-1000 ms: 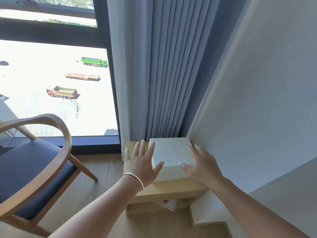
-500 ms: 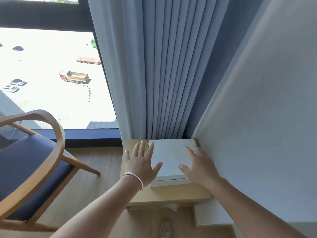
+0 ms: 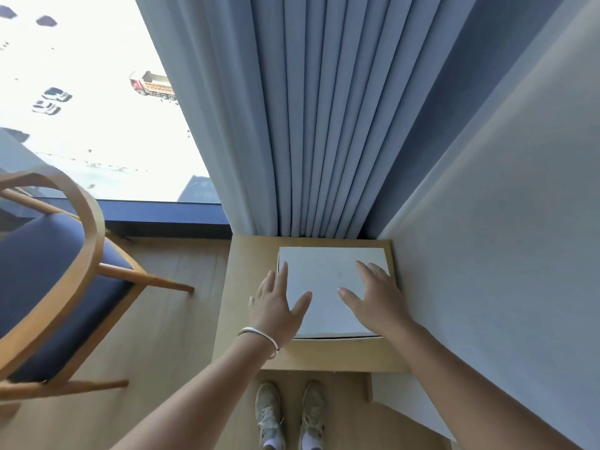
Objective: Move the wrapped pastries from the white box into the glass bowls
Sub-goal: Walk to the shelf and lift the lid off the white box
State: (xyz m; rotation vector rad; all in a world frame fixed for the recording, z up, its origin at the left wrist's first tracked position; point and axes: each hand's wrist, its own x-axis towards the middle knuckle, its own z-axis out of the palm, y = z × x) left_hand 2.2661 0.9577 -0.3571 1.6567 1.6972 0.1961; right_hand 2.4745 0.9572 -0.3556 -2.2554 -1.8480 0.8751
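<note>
A: Item one, container. We list the white box (image 3: 328, 287), lid on, flat upon the small wooden table (image 3: 324, 355). Contents: we cannot tell, for the lid hides them.

B: Agreed. Hands next. Our left hand (image 3: 276, 306) is released, fingers straight and spread, over the box's left edge; its thumb lies over the lid, its other fingers run along and past that edge. Whether it presses the lid or only hovers, we cannot tell. A silver bracelet (image 3: 259, 336) sits on that wrist.

A: Our right hand (image 3: 376, 300) is likewise unclenched, fingers fanned over the right part of the lid, thumb pointing toward the left hand. Nothing is grasped by either.

B: Writing or brand?

A: None readable; the lid between the two hands is plain white, with one faint mark we cannot make out.

B: Edges and room. Beyond the fingertips, the box's far edge stops near the blue curtain (image 3: 308, 125). Just outside the right hand, a narrow strip of table, then the wall (image 3: 503, 222).

A: Outside the left hand, a wider bare strip of tabletop, then wooden floor (image 3: 181, 319), with the blue-seated chair (image 3: 48, 280) well apart. Behind the wrists, a band of table, and our shoes (image 3: 292, 414) on the floor below.
</note>
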